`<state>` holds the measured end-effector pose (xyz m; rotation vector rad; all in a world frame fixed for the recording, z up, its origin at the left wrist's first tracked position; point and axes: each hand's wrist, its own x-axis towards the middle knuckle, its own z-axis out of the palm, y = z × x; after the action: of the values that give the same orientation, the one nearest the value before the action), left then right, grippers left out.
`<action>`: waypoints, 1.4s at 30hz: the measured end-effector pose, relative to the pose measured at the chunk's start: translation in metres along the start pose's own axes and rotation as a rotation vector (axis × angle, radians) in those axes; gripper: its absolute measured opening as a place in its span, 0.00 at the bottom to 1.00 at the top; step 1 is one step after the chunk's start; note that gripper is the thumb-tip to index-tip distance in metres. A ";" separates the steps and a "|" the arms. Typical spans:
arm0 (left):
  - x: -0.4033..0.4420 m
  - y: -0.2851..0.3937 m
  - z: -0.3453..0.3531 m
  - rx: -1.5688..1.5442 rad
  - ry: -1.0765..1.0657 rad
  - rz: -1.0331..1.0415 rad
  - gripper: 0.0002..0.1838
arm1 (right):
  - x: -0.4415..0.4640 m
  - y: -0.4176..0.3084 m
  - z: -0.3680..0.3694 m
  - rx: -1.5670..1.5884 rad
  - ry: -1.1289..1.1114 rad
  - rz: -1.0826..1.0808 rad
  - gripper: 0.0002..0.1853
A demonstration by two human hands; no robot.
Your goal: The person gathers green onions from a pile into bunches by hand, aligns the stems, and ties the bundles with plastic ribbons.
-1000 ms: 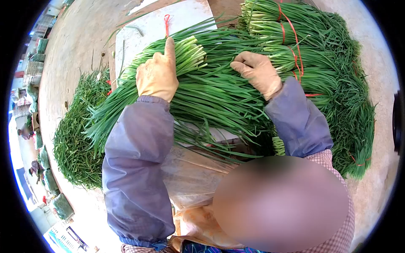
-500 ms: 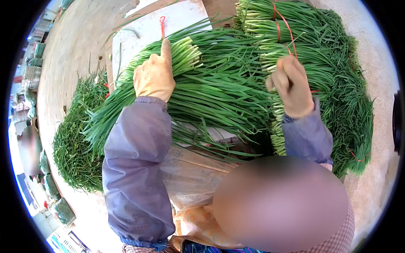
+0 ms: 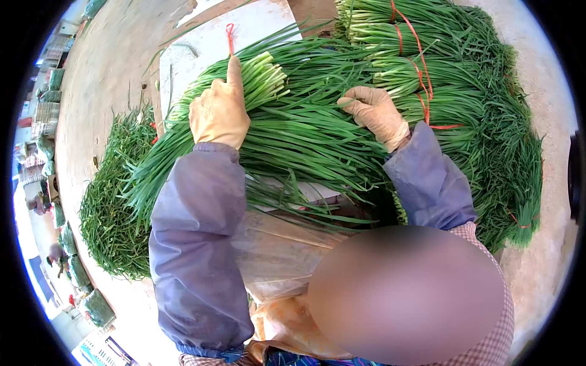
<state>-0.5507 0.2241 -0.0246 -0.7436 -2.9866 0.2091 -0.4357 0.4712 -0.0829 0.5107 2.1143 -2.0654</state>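
Green garlic chives lie in a thick layer over a white board. My gloved left hand presses down on them at the left, index finger stretched away from me and the other fingers curled into the leaves. Just right of that finger show the pale cut stems of one bunch. A looped red tie sticks up past the fingertip. My gloved right hand is over the right end of the leaves, thumb and fingers pinched together. Whatever is between them, if anything, is too small to make out.
Tied garlic chive bunches are stacked at the right, with red ties across them. A heap of loose leaves lies on the floor at the left. Green-wrapped bundles line the far left edge.
My right hand has moved left and slightly down, from beside the stacked bunches to the leaves on the board. My left hand stays on the chives, almost unmoved.
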 end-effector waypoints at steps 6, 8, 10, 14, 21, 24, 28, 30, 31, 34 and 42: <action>0.000 0.001 -0.003 -0.012 -0.031 -0.005 0.37 | 0.002 0.027 0.011 -0.348 0.335 -0.323 0.08; 0.001 0.002 -0.004 -0.007 -0.032 -0.007 0.37 | 0.007 0.043 0.002 -0.217 0.477 -0.245 0.08; 0.000 0.001 -0.002 -0.005 -0.028 -0.013 0.37 | 0.005 0.038 -0.002 0.131 0.584 -0.192 0.08; 0.000 0.000 -0.002 -0.019 -0.023 0.000 0.39 | -0.009 0.012 -0.021 0.524 0.581 -0.229 0.06; -0.006 -0.010 -0.018 -0.093 0.037 -0.041 0.42 | -0.082 -0.088 0.052 0.069 -1.180 -0.594 0.14; -0.027 -0.034 -0.043 -0.143 0.236 -0.083 0.45 | -0.079 -0.086 0.074 -0.150 -0.709 -0.609 0.18; -0.074 -0.069 -0.109 -0.483 0.493 -0.143 0.41 | -0.050 -0.105 0.118 0.073 -0.321 -0.941 0.47; -0.097 -0.069 -0.145 -0.642 0.586 -0.148 0.30 | -0.047 -0.128 0.157 -0.061 -0.382 -0.875 0.70; -0.108 -0.068 -0.159 -0.789 0.588 -0.191 0.26 | -0.050 -0.132 0.182 -0.012 -0.459 -0.905 0.71; -0.135 -0.062 -0.194 -1.146 0.498 -0.314 0.18 | -0.058 -0.141 0.240 0.213 -0.520 -1.007 0.72; -0.122 -0.080 -0.180 -1.648 0.505 0.151 0.23 | -0.062 -0.193 0.174 0.157 -0.745 -0.581 0.42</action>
<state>-0.4638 0.1179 0.1619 -0.7781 -1.9879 -2.1545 -0.4659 0.2907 0.1118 -0.8432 1.7457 -2.1845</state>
